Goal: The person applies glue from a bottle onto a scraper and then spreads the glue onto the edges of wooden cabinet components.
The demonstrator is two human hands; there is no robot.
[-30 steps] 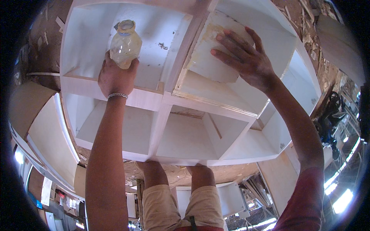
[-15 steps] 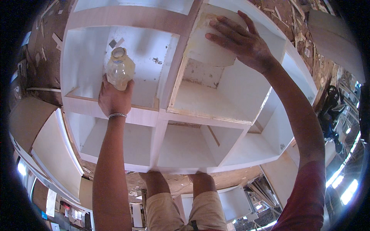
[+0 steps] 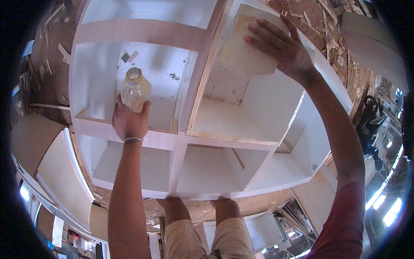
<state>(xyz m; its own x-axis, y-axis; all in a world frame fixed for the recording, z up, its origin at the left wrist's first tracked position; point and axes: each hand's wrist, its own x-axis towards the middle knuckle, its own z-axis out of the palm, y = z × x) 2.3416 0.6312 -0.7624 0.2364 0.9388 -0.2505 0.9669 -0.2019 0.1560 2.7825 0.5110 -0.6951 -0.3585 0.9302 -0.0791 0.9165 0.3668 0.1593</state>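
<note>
My left hand [image 3: 130, 121] is wrapped around a clear bottle [image 3: 136, 93] with an open neck and yellowish residue on its walls. The bottle is above the front edge of a cabinet compartment. On the right, my right hand [image 3: 286, 52] holds a pale thin panel [image 3: 241, 52] by its near right corner. Its fingers are spread over the top face, and the thumb is hidden, apparently beneath. Yellowish smears mark the panel near the fingertips. The panel covers the far part of another compartment of the white cabinet [image 3: 187, 99], which lies with its openings facing up.
Wood scraps litter the brown floor [image 3: 49, 47] around the cabinet. Curved pale panels [image 3: 60, 164] stand at the left. My legs [image 3: 177, 211] are against the cabinet's near side. A dark machine-like object [image 3: 371, 125] stands at the right. Small debris [image 3: 174, 77] lies inside the left compartment.
My right hand has moved right with the panel, off the compartment's left frame. The cabinet and the bottle sit slightly lower in the picture. My left hand keeps its hold on the bottle.
</note>
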